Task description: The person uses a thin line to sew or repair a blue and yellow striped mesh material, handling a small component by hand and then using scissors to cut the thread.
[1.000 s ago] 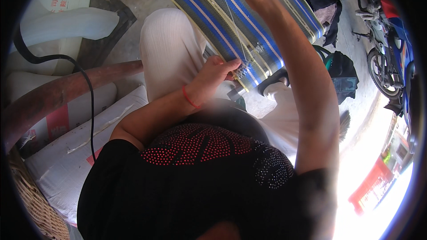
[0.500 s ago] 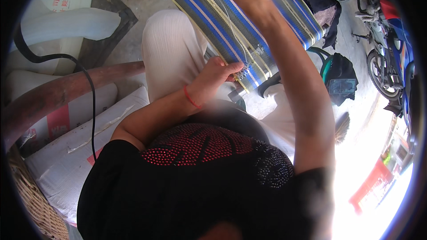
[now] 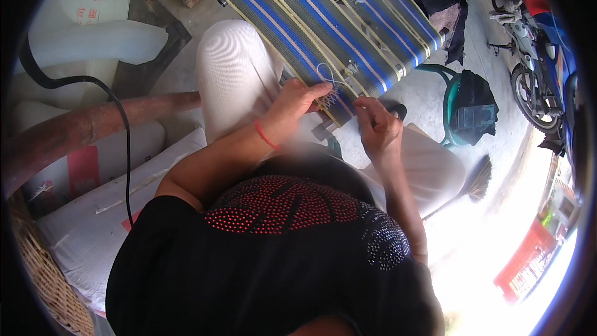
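A striped woven sheet (image 3: 339,25) in blue, olive, yellow and white lies stretched across a frame in front of my knees. At its near edge my left hand (image 3: 292,102), with a red cord round the wrist, pinches the weave between thumb and fingers. A tuft of frayed ends (image 3: 328,96) sticks out beside that thumb. Above it, a loop of pale thread (image 3: 326,73) curls over the stripes. Just right of the sheet's near corner my right hand (image 3: 379,130) is closed, thumb against fingertips; whatever it pinches is too small to make out.
White sacks (image 3: 130,177) and a reddish-brown curved beam (image 3: 106,127) are at my left, with a black cable (image 3: 129,143) hanging across. A phone (image 3: 476,116) lies on black cloth over a green stool (image 3: 449,109). Further right stand a broom (image 3: 479,180) and a motorcycle (image 3: 538,87).
My right hand has come down from the far part of the sheet to beside its near edge. The thread now lies in a loop near my left hand, which keeps its hold.
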The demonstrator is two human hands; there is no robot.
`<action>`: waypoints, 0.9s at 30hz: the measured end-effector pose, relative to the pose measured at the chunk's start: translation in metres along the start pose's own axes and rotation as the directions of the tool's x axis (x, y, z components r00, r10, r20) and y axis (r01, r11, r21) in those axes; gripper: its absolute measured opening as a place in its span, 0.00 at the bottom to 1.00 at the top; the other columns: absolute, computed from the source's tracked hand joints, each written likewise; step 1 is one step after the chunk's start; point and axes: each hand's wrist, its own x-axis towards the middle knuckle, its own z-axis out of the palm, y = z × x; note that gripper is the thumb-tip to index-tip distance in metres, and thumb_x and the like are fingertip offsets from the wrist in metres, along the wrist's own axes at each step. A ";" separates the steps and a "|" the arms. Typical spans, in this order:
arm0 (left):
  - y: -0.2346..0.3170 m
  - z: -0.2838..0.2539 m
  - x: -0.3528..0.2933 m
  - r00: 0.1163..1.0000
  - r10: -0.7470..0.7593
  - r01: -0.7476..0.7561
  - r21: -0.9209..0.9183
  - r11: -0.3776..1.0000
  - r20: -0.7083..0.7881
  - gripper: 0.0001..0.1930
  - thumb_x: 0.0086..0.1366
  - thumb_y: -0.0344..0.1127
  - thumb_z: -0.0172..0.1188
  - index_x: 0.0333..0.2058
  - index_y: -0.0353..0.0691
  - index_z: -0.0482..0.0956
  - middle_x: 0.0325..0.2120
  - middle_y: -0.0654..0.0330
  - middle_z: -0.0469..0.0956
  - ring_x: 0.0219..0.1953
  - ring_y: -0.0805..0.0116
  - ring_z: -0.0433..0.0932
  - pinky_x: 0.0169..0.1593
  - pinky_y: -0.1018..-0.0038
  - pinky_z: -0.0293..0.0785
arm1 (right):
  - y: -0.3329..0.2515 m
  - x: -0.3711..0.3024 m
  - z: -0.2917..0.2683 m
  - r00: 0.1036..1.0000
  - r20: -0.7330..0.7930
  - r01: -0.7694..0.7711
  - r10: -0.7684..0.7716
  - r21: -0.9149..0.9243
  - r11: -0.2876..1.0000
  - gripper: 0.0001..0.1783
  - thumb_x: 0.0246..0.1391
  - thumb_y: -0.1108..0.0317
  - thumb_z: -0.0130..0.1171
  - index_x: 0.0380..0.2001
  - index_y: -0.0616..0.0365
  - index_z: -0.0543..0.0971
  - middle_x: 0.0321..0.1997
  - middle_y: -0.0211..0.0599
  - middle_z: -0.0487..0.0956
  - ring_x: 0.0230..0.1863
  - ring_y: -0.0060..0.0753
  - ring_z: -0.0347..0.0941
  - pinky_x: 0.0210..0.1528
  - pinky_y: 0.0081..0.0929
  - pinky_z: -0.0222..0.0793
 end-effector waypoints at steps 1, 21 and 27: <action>0.000 0.001 0.000 1.000 0.002 -0.002 0.002 1.000 -0.007 0.09 0.56 0.34 0.54 0.36 0.40 0.73 0.30 0.65 0.75 0.30 0.77 0.74 0.33 0.81 0.72 | -0.001 0.000 -0.001 1.000 0.019 0.003 -0.002 -0.050 0.999 0.06 0.46 0.73 0.55 0.30 0.56 0.75 0.20 0.39 0.76 0.19 0.30 0.73 0.23 0.21 0.66; 0.004 0.001 -0.004 0.998 0.026 -0.019 -0.116 0.993 0.055 0.08 0.57 0.31 0.53 0.36 0.38 0.73 0.31 0.62 0.75 0.31 0.74 0.75 0.34 0.79 0.74 | -0.013 0.001 -0.006 0.996 0.028 0.083 -0.080 -0.134 0.988 0.06 0.46 0.70 0.54 0.30 0.56 0.76 0.23 0.44 0.75 0.25 0.45 0.73 0.27 0.31 0.69; 0.002 0.001 -0.002 1.000 -0.008 0.009 -0.057 0.998 0.006 0.08 0.57 0.31 0.52 0.36 0.38 0.73 0.31 0.62 0.75 0.32 0.75 0.74 0.35 0.79 0.73 | -0.015 0.008 0.006 0.990 0.045 0.141 -0.133 -0.281 0.949 0.03 0.48 0.69 0.50 0.26 0.56 0.71 0.18 0.44 0.73 0.21 0.47 0.71 0.23 0.37 0.67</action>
